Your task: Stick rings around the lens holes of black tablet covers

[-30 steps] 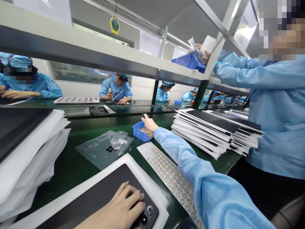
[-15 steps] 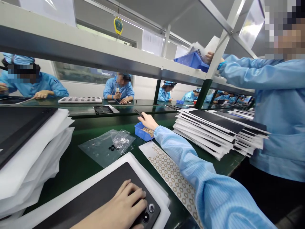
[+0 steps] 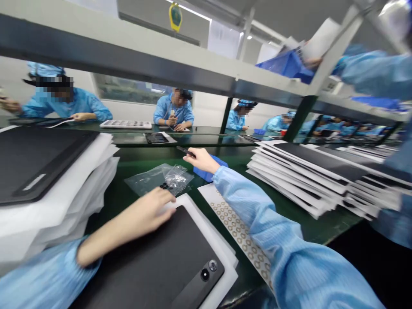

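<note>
Beside the black rings (image 3: 165, 186) on a plastic bag (image 3: 144, 180), the left hand (image 3: 141, 210) lies open while the right hand (image 3: 197, 159) pinches tweezers (image 3: 183, 150) by a blue bin (image 3: 210, 168); a careless fingertip brush could scatter the rings.

Bright, even light falls from the strip lamps (image 3: 189, 7) above the white steel shelf (image 3: 128, 56), leaving only soft shadows beneath it. Below the shelf, the glossy green worktop (image 3: 128, 156) throws back pale glare. Toward the shelf's right end, motion blur smears the picture, and the wide lens bends the shelf and its dark uprights (image 3: 299, 118) near the frame's edges. The shelf's left end stays fairly crisp.
</note>
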Tool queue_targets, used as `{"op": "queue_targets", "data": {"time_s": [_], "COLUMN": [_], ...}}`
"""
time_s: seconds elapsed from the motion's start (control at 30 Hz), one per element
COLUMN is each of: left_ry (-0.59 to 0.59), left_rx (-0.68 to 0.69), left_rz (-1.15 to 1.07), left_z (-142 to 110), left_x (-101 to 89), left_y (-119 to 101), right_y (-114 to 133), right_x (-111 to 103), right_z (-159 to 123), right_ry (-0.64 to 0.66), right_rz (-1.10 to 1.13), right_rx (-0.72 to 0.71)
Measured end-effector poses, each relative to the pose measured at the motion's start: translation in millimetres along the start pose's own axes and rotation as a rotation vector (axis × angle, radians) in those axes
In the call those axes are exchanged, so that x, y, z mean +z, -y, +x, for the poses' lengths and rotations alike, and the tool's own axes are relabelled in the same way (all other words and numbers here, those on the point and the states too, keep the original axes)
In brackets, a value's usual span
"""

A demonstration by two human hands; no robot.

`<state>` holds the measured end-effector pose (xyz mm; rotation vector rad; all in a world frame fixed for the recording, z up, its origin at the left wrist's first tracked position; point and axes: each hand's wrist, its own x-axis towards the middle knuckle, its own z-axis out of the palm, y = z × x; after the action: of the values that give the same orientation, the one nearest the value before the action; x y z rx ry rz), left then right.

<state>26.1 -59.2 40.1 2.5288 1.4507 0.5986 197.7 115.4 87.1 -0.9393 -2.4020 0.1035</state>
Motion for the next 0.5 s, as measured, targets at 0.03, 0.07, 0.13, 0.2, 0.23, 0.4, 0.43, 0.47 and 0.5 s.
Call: {"op": "queue_targets", "data": {"time_s": [0.03,0.07,0.13,0.2,0.23,0.4,0.43,0.47,0.5], "left_ry": [-0.025,-0.039,-0.05,-0.031,-0.017,-0.019,-0.034,-0.051,-0.068], "left_rx": [-0.101,-0.193,-0.377,-0.522,-0.569,-0.541,-0.508,-0.477,-0.451], "left_rz": [0.018,0.031,0.052,0.056,0.053,0.049,0.056,0.065,0.074], "left_z": [6,11,16,18,18,30,34,37,39], "left_x": [-1.9,-2.7,-1.8,1.0,2.8,14.6,17.6,20.7,24.1], "left_y": [18,36,71,96,105,113,112,111,110], "right_y": [2,3,4,3,3,3,4,5,7], "right_x": [2,5,11,21,27,64,71,77,84], "right_z": [0,0,0,-1,-1,-3,-3,-3,-2], "right_ry": [0.01,0.022,0.053,0.102,0.132,0.269,0.286,0.3,0.312], "right_rz": [0.008,0.014,0.023,0.024,0.022,0.005,0.007,0.014,0.023], "right_rx": [-0.013,-0.025,-0.044,-0.062,-0.07,-0.085,-0.088,-0.092,-0.098]}}
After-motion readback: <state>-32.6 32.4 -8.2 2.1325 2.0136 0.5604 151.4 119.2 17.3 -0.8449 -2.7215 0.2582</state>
